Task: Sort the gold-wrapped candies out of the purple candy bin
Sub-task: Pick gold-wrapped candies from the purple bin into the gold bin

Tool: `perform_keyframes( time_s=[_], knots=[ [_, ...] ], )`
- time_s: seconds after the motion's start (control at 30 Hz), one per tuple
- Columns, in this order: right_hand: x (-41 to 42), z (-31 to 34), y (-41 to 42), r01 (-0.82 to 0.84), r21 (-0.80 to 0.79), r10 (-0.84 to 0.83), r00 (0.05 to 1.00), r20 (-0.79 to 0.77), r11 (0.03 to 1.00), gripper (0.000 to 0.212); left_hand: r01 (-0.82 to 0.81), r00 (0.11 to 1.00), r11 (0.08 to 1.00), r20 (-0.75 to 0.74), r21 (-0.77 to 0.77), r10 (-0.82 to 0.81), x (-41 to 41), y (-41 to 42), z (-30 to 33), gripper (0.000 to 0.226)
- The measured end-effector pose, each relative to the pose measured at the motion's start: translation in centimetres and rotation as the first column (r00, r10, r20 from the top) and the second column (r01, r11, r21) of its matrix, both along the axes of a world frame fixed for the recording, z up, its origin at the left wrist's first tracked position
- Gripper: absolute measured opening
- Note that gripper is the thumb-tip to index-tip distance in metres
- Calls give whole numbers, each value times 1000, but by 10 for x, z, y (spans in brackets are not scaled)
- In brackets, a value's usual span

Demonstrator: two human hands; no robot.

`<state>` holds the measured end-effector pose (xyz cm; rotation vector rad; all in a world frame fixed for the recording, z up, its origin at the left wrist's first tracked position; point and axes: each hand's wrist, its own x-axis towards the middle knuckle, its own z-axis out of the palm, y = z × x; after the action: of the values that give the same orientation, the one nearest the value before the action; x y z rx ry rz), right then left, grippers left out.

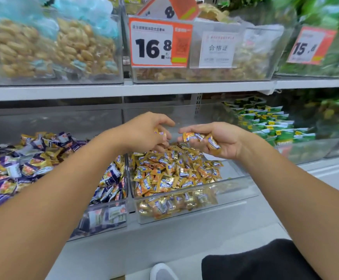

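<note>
**Both hands loaded over the gold bin**

We see two bare arms reaching in from below, and both hands are busy. The left hand (151, 131) hovers with knuckles up, its fingers curled around at least one gold-wrapped candy (160, 133) that peeks out under the fingertips; how many it holds we cannot tell. Just to the right of it, nearly fingertip to fingertip, the right hand (215, 139) is turned palm up and cupped, gripping a small bunch of gold candies (201, 138), with the thumb lying along the top.

Directly beneath both hands sits the clear gold candy bin (235, 186), heaped with matching gold wrappers. Down and to the left of the left hand, under that forearm, lies the purple candy bin (104, 217), where purple wrappers mix with a fair few gold pieces.

To the right of the right hand we spot a bin of green packets (269, 122). Above the hands runs the upper shelf (124, 89) with tubs of pale snacks and an orange price tag (154, 43) reading 16.8.
</note>
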<state>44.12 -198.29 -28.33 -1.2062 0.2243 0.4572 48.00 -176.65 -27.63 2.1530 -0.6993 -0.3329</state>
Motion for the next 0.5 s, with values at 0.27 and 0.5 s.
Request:
perform_keyframes(
  time_s=[0.27,0.5],
  knots=[
    [0,-5,-2,14,99,-20,998,61,995,36,145,989,988,-6,52,-144,5,-4,-5,78],
    [0,-3,7,61,-176,-29,984,176,983,36,26,915,999,404,-35,-10,-3,15,-4,33]
  ],
)
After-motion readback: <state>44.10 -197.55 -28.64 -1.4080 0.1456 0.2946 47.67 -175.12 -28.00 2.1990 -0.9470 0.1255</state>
